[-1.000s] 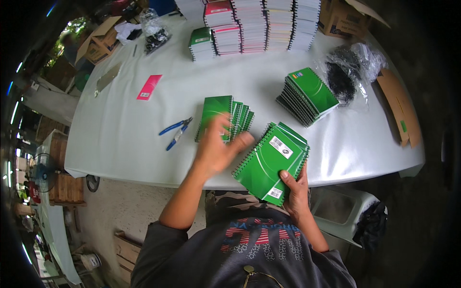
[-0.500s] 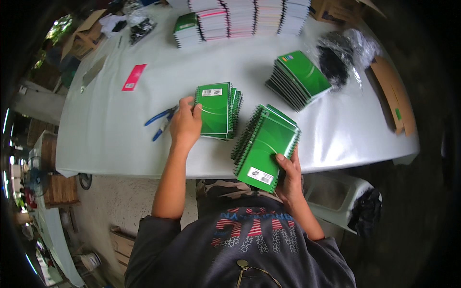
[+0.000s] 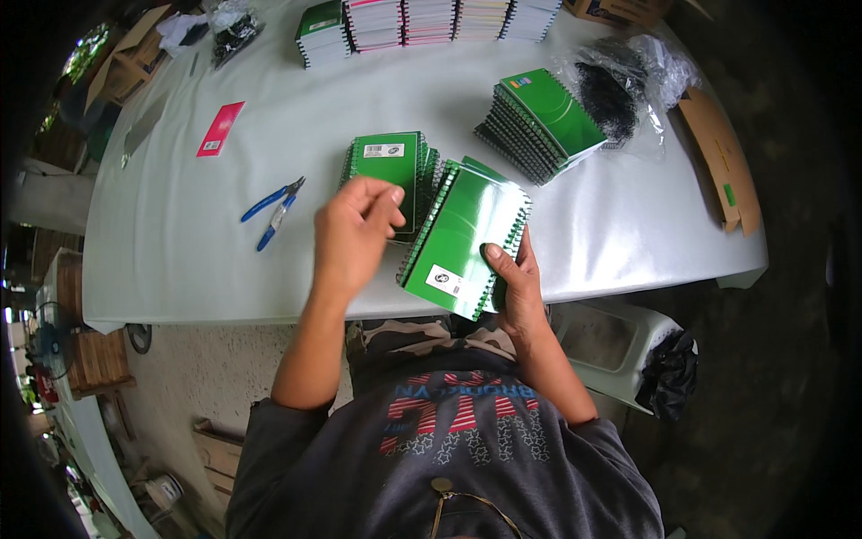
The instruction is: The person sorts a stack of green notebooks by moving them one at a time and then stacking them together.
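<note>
In my right hand (image 3: 514, 283) is a small stack of green spiral notebooks (image 3: 467, 235), tilted, with the thumb on the top cover and the fingers at the coil on its right side. The top notebook bears a white label near its lower end. My left hand (image 3: 352, 238) hovers beside the held stack, fingers curled in and thumb close to them, with nothing visible in the grip. Behind that hand, a pile of green spiral notebooks (image 3: 382, 166) lies on the table, partly hidden by the hand and the held stack.
Blue-handled cutters (image 3: 274, 211) lie left of the pile on the white-covered table (image 3: 180, 260). Farther off is a pink card (image 3: 221, 128). A taller green notebook stack (image 3: 552, 117) stands right, beside plastic-bagged black coils (image 3: 611, 94) and cardboard (image 3: 714, 157). Tall notebook stacks (image 3: 426, 25) line the back.
My left hand has left the pile's edge and moved right and nearer, toward the held notebooks. The right hand keeps its hold, its stack slightly turned. The whole view has shifted a little.
</note>
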`<state>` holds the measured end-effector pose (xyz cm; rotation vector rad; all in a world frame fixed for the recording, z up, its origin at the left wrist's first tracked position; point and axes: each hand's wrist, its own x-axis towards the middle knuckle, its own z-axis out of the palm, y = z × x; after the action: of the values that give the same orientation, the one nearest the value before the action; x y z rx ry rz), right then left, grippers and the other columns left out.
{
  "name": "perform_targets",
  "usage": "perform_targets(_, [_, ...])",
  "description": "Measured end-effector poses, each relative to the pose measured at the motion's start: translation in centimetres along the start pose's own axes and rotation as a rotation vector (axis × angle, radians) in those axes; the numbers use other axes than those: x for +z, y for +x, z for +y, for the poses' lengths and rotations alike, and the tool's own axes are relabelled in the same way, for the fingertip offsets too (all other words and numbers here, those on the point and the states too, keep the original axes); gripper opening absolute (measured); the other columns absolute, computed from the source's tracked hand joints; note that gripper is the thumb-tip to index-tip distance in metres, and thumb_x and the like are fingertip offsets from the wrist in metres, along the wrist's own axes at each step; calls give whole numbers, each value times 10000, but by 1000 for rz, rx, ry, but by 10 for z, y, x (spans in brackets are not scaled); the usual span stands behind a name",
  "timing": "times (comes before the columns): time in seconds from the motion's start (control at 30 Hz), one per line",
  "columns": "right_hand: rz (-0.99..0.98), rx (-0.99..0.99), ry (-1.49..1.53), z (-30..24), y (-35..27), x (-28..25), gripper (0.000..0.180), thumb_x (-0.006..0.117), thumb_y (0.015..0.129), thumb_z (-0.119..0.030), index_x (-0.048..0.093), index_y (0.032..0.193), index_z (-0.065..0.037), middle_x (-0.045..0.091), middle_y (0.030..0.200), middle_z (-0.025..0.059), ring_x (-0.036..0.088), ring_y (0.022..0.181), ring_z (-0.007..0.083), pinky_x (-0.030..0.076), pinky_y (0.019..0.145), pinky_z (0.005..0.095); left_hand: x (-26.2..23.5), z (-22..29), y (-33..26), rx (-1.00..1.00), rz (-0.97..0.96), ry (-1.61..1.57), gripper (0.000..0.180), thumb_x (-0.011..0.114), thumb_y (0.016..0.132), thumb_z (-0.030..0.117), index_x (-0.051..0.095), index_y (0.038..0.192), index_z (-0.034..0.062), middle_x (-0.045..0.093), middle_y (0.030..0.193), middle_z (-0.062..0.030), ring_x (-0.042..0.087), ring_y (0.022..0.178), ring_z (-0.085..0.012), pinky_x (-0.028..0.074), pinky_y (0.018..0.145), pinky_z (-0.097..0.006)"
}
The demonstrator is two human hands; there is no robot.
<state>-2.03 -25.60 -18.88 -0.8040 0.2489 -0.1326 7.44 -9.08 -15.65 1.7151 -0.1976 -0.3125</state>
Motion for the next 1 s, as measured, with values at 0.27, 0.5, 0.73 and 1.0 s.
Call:
perform_targets(0.27, [-23, -50, 93, 7, 9, -2, 745, 725, 773, -87, 274, 1366, -97, 493, 1210, 93, 521, 1086, 208, 474, 905, 358, 20, 13, -17, 293, 30, 601, 298, 701, 826, 244, 546, 919, 6, 561, 668, -63, 501, 596, -109, 439, 555, -261])
perform_targets(0.5, [57, -39, -28, -5, 2, -2, 722, 710, 766, -46, 291, 1352, -85, 530, 1166, 111, 554, 1046, 216, 481, 893, 349, -5, 12, 9, 174, 101, 334, 365, 598, 888, 330, 548, 720, 10, 567, 597, -122, 537, 521, -291, 412, 511, -370])
perform_targets(0.73, [123, -129, -58, -25, -2, -10, 703, 689, 772, -33, 303, 1358, -82, 530, 1162, 117, 556, 1037, 219, 483, 881, 342, -30, -19, 36, 471, 647, 1111, 402, 712, 782, 352, 554, 937, 16, 568, 860, -129, 569, 796, -300, 451, 721, -426])
perform_targets(1.0, [53, -194, -59, -20, 0, -3, 741, 675, 815, -78, 235, 1411, -64, 476, 1262, 119, 494, 1127, 220, 415, 955, 334, -5, 14, 21, 119, 209, 363, 332, 642, 848, 359, 623, 854, 28, 645, 726, -90, 615, 666, -211, 470, 621, -344])
